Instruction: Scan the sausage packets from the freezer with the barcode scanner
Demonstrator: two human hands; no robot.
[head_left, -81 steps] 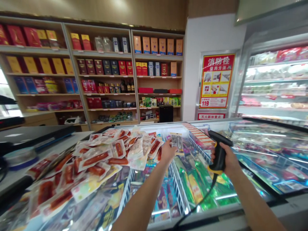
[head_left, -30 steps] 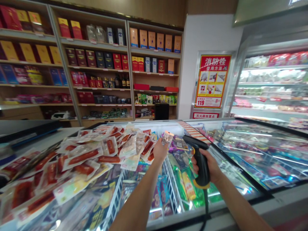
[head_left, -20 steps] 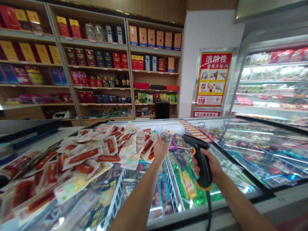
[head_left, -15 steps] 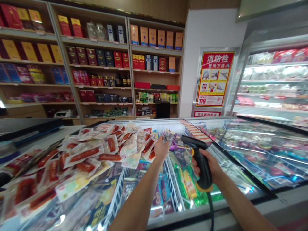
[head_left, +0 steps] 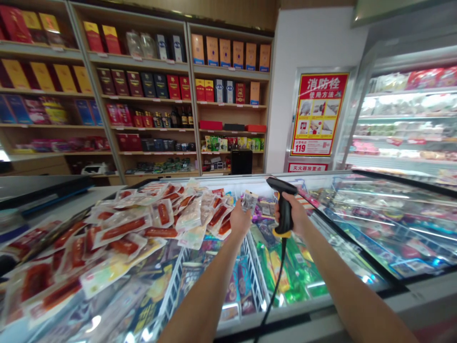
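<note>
My left hand (head_left: pixel 240 218) is closed on the edge of a small clear packet with a printed label (head_left: pixel 249 201), held over the middle of the freezer. My right hand (head_left: pixel 293 213) grips a black and yellow barcode scanner (head_left: pixel 284 209) by its handle. The scanner's head points left, above and to the right of the packet, apart from it. From the handle's base a black cable (head_left: pixel 276 281) runs down to the lower edge. Left of my left hand lies a heap of vacuum-packed sausages (head_left: pixel 124 228) on the freezer's glass.
The chest freezer (head_left: pixel 282 305) holds white wire baskets (head_left: pixel 255 271) with packaged goods and green bags (head_left: pixel 296 267). Its glass lids (head_left: pixel 378 214) have dark frames. Behind stand shelves of boxes (head_left: pixel 230 95), a red fire-hydrant poster (head_left: pixel 319 114) and a lit display fridge (head_left: pixel 407 119).
My right hand has moved the barcode scanner up and to the left, farther over the freezer. The cable has swung left. My left hand and the packet stay nearly in place.
</note>
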